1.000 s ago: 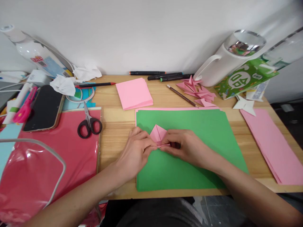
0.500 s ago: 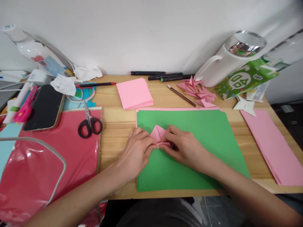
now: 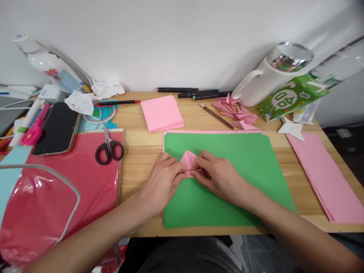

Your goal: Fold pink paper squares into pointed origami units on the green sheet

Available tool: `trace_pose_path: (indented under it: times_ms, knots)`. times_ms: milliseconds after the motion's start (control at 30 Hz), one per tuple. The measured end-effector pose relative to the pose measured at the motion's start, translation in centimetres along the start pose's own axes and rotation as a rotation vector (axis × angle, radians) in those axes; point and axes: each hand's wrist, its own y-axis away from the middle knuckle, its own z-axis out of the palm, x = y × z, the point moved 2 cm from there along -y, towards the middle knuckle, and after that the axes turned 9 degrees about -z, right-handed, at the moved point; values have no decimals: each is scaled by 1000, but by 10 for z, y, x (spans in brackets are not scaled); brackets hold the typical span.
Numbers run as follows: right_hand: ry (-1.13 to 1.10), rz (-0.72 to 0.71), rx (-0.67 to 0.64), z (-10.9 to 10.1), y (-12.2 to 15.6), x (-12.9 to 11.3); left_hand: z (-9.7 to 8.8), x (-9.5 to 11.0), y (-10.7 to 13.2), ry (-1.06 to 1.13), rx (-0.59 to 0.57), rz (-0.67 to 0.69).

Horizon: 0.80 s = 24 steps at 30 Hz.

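A small folded pink paper piece (image 3: 189, 160) lies on a green sheet (image 3: 250, 167) in the middle of the wooden desk. My left hand (image 3: 161, 182) pinches its left lower edge with curled fingers. My right hand (image 3: 218, 175) presses and pinches its right side, covering much of it. Only the pointed top of the piece shows between the two hands.
A stack of pink squares (image 3: 162, 112) lies behind the green sheet. Finished pink folded pieces (image 3: 237, 110), a pencil (image 3: 217, 116) and markers (image 3: 196, 92) sit at the back right, by a white jug (image 3: 270, 76). Scissors (image 3: 109, 146) rest on a red folder (image 3: 71, 182); a phone (image 3: 57, 129) lies left. Pink sheets (image 3: 324, 174) lie right.
My right hand has slid leftward and further over the pink piece, covering more of it. My left hand has stayed nearly in place. The view has tilted slightly.
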Motion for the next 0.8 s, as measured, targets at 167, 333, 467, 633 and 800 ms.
trace_pose_path:
  times_ms: [167,333,467,633,800]
  knots:
    - [12,21,-29,0,0,0,-8,14,17,-369,198,262]
    - [14,6,-7,1,-1,1,-7,35,45,-598,299,572]
    - [1,-1,1,1,-1,1,1,36,51,-716,279,534]
    - [-28,-12,19,3,1,3,10,33,52,-743,249,475]
    - [-41,-11,27,4,1,4,15,35,57,-767,207,433]
